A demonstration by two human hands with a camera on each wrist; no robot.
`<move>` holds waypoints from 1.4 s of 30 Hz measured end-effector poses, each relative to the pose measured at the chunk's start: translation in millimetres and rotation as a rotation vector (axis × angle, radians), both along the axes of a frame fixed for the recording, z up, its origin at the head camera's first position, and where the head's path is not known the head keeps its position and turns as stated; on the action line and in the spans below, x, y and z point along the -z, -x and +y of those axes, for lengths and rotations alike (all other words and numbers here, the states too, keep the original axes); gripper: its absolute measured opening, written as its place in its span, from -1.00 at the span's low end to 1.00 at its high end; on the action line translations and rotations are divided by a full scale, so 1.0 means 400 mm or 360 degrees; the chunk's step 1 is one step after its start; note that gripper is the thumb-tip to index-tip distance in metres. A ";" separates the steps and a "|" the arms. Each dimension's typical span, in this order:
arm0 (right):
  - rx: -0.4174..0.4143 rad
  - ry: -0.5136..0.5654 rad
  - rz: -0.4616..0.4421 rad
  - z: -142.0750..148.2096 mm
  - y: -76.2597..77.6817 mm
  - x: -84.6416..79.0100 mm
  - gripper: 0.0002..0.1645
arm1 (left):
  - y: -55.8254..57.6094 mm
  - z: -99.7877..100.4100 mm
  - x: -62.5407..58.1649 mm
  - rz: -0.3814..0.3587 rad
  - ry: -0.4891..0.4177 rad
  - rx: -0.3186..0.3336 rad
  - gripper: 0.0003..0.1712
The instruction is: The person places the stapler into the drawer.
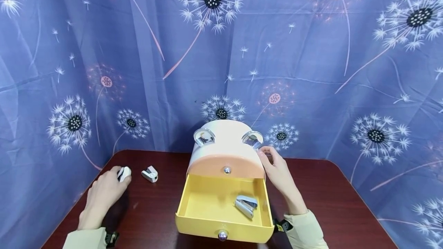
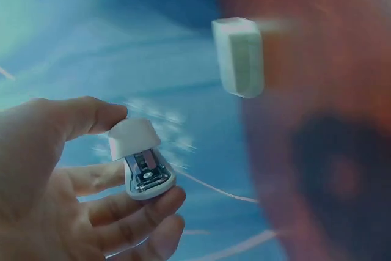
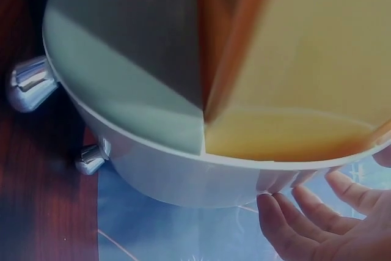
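Observation:
At the left of the table my left hand (image 1: 105, 192) pinches a small white stapler (image 2: 144, 158) between thumb and fingers; its metal inside shows in the left wrist view. A second white mini stapler (image 1: 150, 174) lies on the table just right of that hand. In the middle stands a rounded white storage box (image 1: 226, 139) with its yellow drawer (image 1: 204, 197) pulled out. A light blue-grey stapler (image 1: 246, 206) lies inside the drawer, toward its right side. My right hand (image 1: 278, 172) touches the right side of the box with its fingertips, fingers fairly straight.
An upper peach-coloured drawer front (image 1: 207, 165) with a silver knob is closed above the yellow one. Two shiny round eye-like pieces (image 1: 204, 136) stick out of the box top. A blue dandelion-print curtain (image 1: 166, 99) stands behind the dark red-brown table (image 1: 152, 210).

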State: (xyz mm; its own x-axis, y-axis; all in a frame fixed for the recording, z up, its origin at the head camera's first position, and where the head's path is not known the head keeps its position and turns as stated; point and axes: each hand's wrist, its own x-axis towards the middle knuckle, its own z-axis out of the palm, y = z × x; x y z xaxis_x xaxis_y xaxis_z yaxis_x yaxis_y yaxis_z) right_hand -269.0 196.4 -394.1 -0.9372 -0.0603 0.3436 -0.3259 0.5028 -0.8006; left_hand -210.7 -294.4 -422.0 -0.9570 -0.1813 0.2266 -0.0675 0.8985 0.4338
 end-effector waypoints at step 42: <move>0.0139 0.0005 0.0041 -0.006 -0.006 -0.009 -0.57 | -0.071 0.504 -0.231 0.0439 0.0560 0.1471 -0.60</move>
State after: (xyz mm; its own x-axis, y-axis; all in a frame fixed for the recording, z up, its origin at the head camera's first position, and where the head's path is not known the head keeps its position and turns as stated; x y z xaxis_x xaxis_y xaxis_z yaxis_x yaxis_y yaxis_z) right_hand -266.5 194.0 -390.5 -0.9298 0.0221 0.3675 -0.3014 0.5275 -0.7943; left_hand -182.1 -93.0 -329.4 -0.5954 0.7194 0.3578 0.7775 0.6281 0.0311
